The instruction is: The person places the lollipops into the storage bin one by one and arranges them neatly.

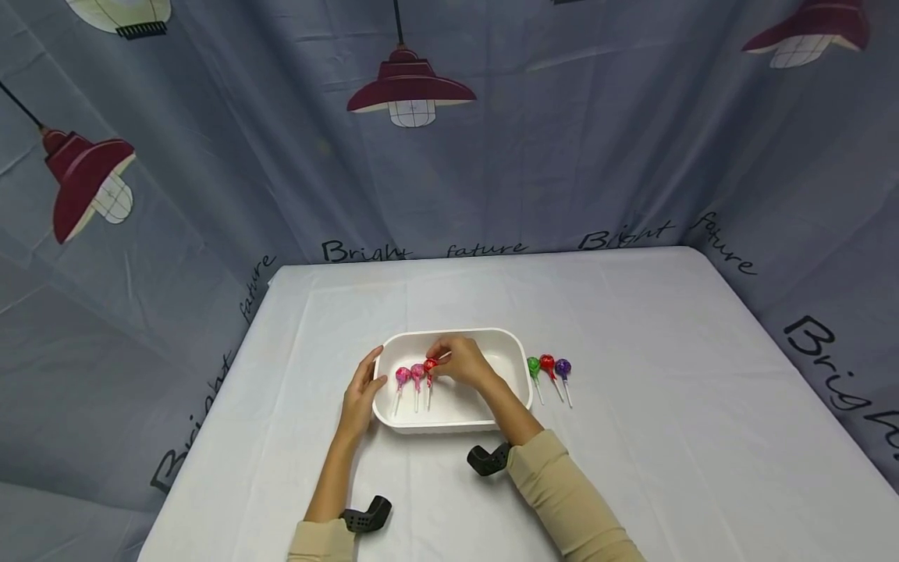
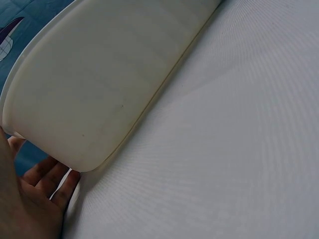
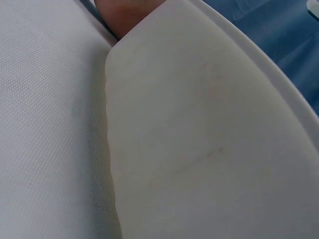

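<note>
Tray first, from the head view: what lies in it?

In its left half, side by side with sticks toward the near side: a pink-and-purple lollipop furthest left, a pink lollipop next to it, then a red lollipop.

And the hands?

The right hand reaches in over the near side and pinches that red lollipop between thumb and fingers. The left hand holds the left end, its thumb over the rim.

Anything beyond the rim?

Just to the right, on the white tablecloth, a green lollipop, a second red lollipop and a purple lollipop lie in a row. Past the far edge hangs a grey-blue curtain printed with maroon lamps.

What does the left wrist view add?

The tray's outer wall, with the left hand's fingers reaching to its left end from outside.

And the right wrist view?

Outer wall again, with cloth beside it. Some skin shows past one corner; I can't tell which hand it belongs to. The pinch itself is hidden there.
</note>
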`<action>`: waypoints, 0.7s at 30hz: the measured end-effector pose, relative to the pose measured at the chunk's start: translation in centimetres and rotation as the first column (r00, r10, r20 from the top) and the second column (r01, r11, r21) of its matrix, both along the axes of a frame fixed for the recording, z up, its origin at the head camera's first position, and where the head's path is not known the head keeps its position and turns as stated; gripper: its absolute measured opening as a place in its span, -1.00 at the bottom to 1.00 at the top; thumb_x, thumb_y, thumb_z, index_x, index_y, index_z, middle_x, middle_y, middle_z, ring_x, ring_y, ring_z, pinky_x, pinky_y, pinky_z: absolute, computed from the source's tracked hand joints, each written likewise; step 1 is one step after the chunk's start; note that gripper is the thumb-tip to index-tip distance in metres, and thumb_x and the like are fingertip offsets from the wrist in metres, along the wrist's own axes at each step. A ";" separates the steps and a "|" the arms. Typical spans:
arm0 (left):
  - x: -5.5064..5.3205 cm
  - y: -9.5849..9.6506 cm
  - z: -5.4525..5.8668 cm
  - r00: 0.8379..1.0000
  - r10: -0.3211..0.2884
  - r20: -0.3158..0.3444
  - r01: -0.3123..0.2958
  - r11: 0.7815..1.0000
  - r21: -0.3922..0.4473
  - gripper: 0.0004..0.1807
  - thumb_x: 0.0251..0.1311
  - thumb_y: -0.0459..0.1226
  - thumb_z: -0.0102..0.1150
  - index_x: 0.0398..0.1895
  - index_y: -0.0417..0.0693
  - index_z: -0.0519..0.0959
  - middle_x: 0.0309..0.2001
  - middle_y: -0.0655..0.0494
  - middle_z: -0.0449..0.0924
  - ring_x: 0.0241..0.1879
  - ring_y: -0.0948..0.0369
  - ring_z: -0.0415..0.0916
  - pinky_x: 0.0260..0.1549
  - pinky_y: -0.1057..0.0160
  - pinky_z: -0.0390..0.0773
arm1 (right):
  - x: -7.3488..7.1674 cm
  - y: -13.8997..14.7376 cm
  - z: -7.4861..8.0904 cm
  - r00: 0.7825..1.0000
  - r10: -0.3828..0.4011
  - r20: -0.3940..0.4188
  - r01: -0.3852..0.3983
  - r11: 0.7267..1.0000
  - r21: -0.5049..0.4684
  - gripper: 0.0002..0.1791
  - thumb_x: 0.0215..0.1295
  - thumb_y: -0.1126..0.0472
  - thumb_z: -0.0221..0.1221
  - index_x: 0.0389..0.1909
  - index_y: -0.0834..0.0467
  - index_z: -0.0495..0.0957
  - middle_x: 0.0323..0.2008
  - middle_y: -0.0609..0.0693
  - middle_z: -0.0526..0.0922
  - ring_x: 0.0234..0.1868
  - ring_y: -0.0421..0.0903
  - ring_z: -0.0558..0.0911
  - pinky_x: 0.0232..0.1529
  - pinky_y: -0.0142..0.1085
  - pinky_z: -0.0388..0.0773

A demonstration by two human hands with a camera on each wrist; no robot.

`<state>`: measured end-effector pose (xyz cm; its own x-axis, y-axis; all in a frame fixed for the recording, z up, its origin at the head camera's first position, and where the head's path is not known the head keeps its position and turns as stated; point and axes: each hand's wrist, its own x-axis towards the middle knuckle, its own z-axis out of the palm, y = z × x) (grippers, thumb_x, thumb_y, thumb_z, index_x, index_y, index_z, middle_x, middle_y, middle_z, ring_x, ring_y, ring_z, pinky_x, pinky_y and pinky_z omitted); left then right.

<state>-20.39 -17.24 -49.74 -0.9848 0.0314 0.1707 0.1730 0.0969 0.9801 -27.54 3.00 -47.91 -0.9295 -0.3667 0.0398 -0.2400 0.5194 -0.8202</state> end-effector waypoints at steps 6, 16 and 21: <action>0.0 0.0 0.0 1.000 -0.002 -0.003 0.002 1.000 -0.008 -0.47 0.29 -0.44 -0.10 0.35 -0.17 0.19 0.38 -0.11 0.04 0.37 0.01 -0.07 0.32 0.14 0.01 | 0.0 0.1 0.0 1.000 -0.009 0.020 0.009 1.000 -0.001 -0.76 -0.12 0.42 0.39 -0.36 0.23 0.63 -0.34 0.04 0.67 -0.35 -0.11 0.64 -0.27 -0.41 0.57; 0.0 0.0 0.0 1.000 -0.006 -0.014 0.006 1.000 -0.015 -0.47 0.29 -0.44 -0.11 0.35 -0.19 0.17 0.38 -0.14 0.03 0.36 -0.03 -0.08 0.31 0.05 0.02 | -0.1 0.0 -0.2 1.000 -0.005 0.013 0.005 1.000 0.004 -0.77 -0.13 0.46 0.38 -0.38 0.25 0.63 -0.39 0.04 0.66 -0.36 -0.12 0.64 -0.30 -0.43 0.57; -0.1 0.0 0.0 1.000 -0.010 -0.003 0.010 1.000 0.000 -0.47 0.29 -0.45 -0.11 0.35 -0.19 0.17 0.38 -0.12 0.03 0.37 -0.01 -0.08 0.30 0.05 0.03 | 0.0 -0.1 -0.2 1.000 0.012 -0.006 -0.012 1.000 0.024 -0.79 -0.11 0.45 0.37 -0.38 0.26 0.62 -0.40 0.04 0.66 -0.37 -0.12 0.64 -0.31 -0.43 0.57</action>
